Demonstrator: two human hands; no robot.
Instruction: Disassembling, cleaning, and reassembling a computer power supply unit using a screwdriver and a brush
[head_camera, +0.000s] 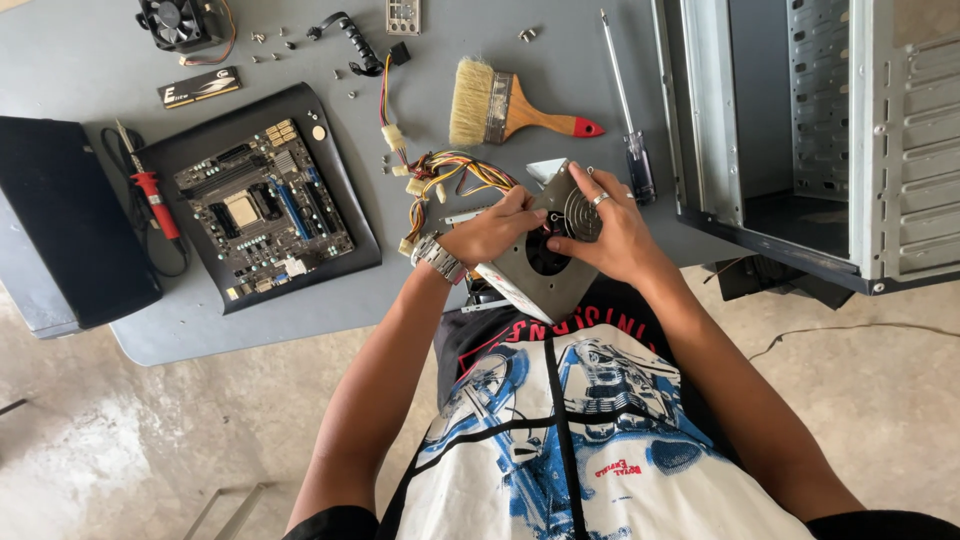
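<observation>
A grey metal power supply box (540, 275) with a round fan opening is held tilted at the near edge of the table. My left hand (492, 228), with a metal watch on the wrist, grips its left side. My right hand (610, 232), wearing a ring, lies over the wire fan grille (582, 215) on top of the box. A bundle of coloured cables (450, 180) runs from the box to the left across the table.
On the grey table (80, 70) lie a motherboard (262, 208) on a black mat, a red-handled soldering iron (152, 195), a paintbrush (510, 105), a long screwdriver (625, 110), a cooler fan (180, 22), a memory stick (200, 86) and loose screws. An open computer case (810, 130) stands at the right.
</observation>
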